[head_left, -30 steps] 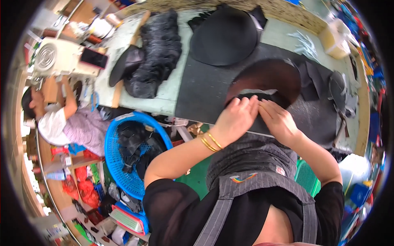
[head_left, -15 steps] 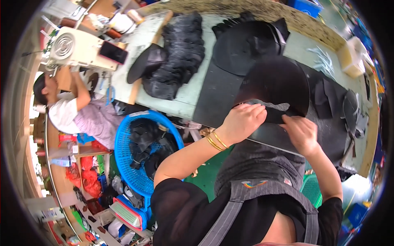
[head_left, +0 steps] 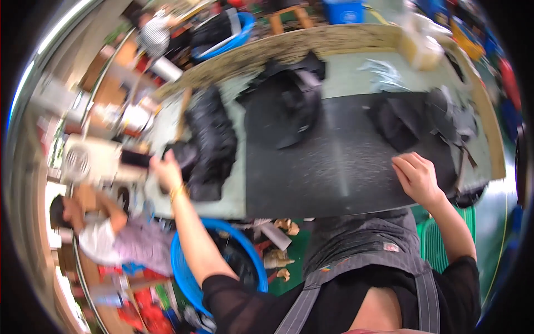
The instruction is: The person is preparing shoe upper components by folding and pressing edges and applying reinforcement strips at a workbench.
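My left hand [head_left: 166, 172] reaches far to the left, beside a dark curved piece [head_left: 186, 156] at the edge of a long stack of black pieces [head_left: 214, 139]. Motion blur hides whether its fingers touch or grip that piece. Over the front right part of a black mat [head_left: 334, 161], my right hand [head_left: 416, 177] is closed with its fingers curled together; what is in them, if anything, is hidden. A pile of black rounded, brim-like pieces [head_left: 283, 108] lies on the mat's back left part. Dark folded pieces [head_left: 397, 122] are near the right hand.
A phone [head_left: 135, 158] rests on a cream machine [head_left: 83, 158] at the left, where another person [head_left: 119, 239] sits. Below the table stands a blue basket [head_left: 258, 261]. A raised wooden edge [head_left: 295, 47] borders the table; a clear tub [head_left: 423, 50] stands in the back right corner.
Both hands were together on a dark curved sheet over the mat; it is no longer between them. My left hand has swung left to the stack, my right stayed near the mat. The view has shifted.
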`<state>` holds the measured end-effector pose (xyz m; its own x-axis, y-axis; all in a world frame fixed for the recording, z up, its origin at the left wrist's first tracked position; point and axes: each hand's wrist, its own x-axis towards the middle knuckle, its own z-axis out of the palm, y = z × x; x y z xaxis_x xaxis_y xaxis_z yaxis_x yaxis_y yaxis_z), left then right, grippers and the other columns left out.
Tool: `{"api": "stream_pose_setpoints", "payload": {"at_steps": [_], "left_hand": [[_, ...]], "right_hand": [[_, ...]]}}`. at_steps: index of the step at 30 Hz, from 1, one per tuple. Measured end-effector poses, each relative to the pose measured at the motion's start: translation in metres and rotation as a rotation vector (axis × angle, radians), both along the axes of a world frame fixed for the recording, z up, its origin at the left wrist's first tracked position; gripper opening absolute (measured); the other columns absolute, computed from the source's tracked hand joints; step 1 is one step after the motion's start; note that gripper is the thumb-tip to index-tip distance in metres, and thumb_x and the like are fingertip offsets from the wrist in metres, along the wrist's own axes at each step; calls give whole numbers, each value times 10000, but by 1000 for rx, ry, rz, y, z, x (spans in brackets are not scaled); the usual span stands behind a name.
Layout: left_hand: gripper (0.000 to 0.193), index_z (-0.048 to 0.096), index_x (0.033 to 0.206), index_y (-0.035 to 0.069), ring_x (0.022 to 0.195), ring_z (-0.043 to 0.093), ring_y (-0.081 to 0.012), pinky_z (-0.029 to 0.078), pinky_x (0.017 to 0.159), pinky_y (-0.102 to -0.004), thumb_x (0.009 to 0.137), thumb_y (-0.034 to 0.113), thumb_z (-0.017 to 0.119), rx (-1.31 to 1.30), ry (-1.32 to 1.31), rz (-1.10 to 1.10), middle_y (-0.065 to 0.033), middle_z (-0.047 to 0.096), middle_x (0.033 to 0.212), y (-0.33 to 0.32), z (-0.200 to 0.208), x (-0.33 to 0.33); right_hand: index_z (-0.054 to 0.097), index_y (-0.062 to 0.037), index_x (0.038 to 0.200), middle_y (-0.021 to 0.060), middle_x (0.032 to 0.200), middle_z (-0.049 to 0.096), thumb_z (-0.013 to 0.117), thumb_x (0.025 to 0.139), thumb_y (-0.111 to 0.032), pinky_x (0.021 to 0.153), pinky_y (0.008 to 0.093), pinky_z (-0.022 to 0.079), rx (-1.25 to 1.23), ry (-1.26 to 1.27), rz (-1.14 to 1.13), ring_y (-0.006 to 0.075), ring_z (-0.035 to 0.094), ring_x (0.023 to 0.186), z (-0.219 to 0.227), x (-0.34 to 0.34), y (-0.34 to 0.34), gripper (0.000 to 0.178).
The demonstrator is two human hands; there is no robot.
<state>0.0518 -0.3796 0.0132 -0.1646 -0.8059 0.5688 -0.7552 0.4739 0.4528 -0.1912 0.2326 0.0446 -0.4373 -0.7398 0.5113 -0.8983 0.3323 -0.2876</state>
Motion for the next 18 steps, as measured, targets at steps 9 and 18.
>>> {"api": "stream_pose_setpoints", "payload": {"at_steps": [9,18], "left_hand": [[328,680,1104,-28,890,615,-127,494,827,-301,982,276,656,734,453,-1017,-92,697,1027,249,6,-231],[136,651,1038,38,845,647,-116,522,771,-256,994,165,625,1196,1165,-797,-25,679,959,277,29,-192]], "right_hand": [[603,38,1028,222,1011,645,677,898,-253,856,458,522,66,-56,-403,410,619,986,-25,-108,-19,327],[643,-57,902,148,865,691,551,925,-192,735,451,582,371,-1,-649,323,687,858,-54,-138,-35,165]]}}
